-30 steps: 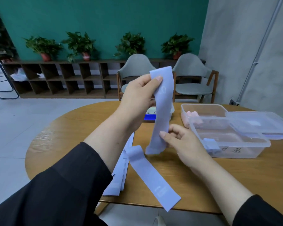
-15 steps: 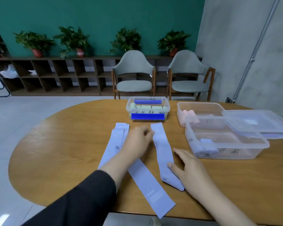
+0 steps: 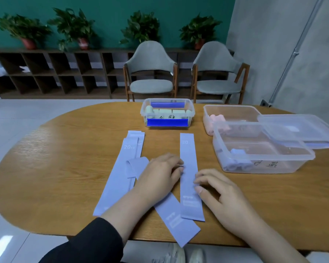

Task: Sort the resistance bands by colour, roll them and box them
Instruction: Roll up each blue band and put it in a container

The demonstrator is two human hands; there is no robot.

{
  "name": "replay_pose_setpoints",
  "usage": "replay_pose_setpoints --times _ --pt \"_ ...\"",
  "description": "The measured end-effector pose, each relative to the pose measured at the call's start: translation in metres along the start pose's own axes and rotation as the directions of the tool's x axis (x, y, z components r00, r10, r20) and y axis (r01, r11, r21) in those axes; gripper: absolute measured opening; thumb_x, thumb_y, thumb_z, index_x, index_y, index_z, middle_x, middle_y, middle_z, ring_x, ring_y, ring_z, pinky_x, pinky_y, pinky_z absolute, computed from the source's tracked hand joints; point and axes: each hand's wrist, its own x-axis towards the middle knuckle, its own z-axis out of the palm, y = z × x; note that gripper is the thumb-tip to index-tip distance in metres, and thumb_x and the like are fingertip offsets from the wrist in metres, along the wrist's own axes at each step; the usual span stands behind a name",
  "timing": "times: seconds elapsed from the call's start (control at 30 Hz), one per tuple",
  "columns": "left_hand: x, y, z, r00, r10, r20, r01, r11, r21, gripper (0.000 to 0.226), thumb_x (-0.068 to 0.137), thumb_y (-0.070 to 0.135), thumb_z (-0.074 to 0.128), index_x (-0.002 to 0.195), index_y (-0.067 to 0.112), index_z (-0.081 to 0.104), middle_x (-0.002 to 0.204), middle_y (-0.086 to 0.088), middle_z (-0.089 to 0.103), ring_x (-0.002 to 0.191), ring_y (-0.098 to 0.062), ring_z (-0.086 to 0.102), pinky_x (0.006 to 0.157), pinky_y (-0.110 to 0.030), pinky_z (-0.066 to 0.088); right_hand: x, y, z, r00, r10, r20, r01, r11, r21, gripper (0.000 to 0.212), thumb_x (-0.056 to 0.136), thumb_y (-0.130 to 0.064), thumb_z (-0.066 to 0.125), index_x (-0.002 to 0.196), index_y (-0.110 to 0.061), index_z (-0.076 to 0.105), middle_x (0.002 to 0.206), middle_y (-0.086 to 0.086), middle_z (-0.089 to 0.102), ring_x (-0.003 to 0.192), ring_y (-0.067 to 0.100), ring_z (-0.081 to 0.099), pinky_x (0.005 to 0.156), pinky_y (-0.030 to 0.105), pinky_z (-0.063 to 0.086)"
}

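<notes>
Band [image 3: 188,168] lies flat on the table [image 3: 65,168], running away from the person, pinned between both hands. Left hand [image 3: 160,175] rests at its left edge, fingers loosely bent, tips touching the strip; right hand [image 3: 215,188] sits at its right edge, fingers curled slightly, tips on or just at the band. Neither hand grips anything, it's just flattening contact. Step looks like lay-flat and straighten, ahead of rolling. Under the left wrist a second lilac band [image 3: 171,215] runs diagonally toward the near table edge and passes beneath the near end of the straight one; left of that hand sits a stack of lilac bands [image 3: 122,171], one with a folded end. Beyond the right hand, the clear box [image 3: 262,149] already holds lilac rolls [image 3: 237,158], so that's the likely target. Pink rolls sit in the box behind it, and a lid [image 3: 300,128] rests over both. Next move probably needs a pinch on one end, then a tight, even roll along the length, keeping the edges aligned. Overlap at the near end could drag the lower band along; starting from the far end avoids that.
</notes>
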Motion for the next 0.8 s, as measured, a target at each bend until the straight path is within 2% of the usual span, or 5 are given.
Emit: replay_pose_setpoints --times 0.17,0.3,0.4,0.6,0.8 --pt "-0.006 0.0 0.002 0.995 -0.051 0.09 0.055 0.998 -0.036 0.015 0.096 0.031 0.065 0.108 0.023 0.07 0.113 0.014 0.061 0.106 -0.007 0.056 0.099 -0.039 0.044 -0.014 0.001 -0.006 0.933 -0.214 0.289 0.243 0.968 -0.068 0.015 0.09 -0.046 0.068 0.096 -0.035 0.06 0.116 -0.025 0.052 0.115 0.006 0.052 0.099 0.027 0.037" --pt "-0.004 0.0 0.002 0.993 -0.089 0.074 0.098 0.988 -0.116 0.01 0.096 0.028 0.065 0.102 0.024 0.072 0.11 0.015 0.065 0.104 -0.005 0.058 0.1 -0.038 0.045 -0.006 0.006 -0.007 0.947 -0.283 0.149 0.301 0.947 -0.112 0.01 0.093 -0.032 0.06 0.086 -0.026 0.059 0.101 -0.019 0.057 0.097 0.007 0.056 0.086 0.038 0.046" --pt "-0.005 -0.002 0.002 0.993 -0.093 0.077 0.103 0.984 -0.144 0.01 0.096 0.029 0.064 0.101 0.026 0.073 0.11 0.017 0.066 0.105 -0.003 0.059 0.1 -0.037 0.045 -0.002 0.01 -0.015 0.943 -0.331 -0.029 0.317 0.922 -0.223 0.018 0.095 -0.029 0.057 0.083 -0.016 0.064 0.094 -0.011 0.06 0.088 0.014 0.058 0.081 0.032 0.046" --pt "-0.012 0.004 -0.002 0.996 0.089 -0.011 -0.09 0.99 -0.109 0.01 0.096 0.03 0.063 0.09 0.023 0.067 0.099 0.014 0.061 0.098 -0.007 0.053 0.09 -0.033 0.038 -0.011 0.021 -0.006 0.948 -0.287 0.136 0.31 0.928 -0.205 0.011 0.092 -0.032 0.063 0.084 -0.026 0.061 0.097 -0.019 0.055 0.094 0.006 0.054 0.083 0.036 0.047" --pt "-0.029 0.017 -0.013 0.925 0.264 0.275 -0.232 0.962 -0.143 0.017 0.091 0.044 0.068 0.089 0.027 0.066 0.1 0.014 0.059 0.105 -0.006 0.052 0.098 -0.037 0.037 -0.013 0.018 -0.007 0.963 -0.238 0.129 0.254 0.958 -0.13 0.014 0.091 -0.038 0.062 0.085 -0.026 0.068 0.097 -0.021 0.057 0.098 0.005 0.054 0.086 0.027 0.044"
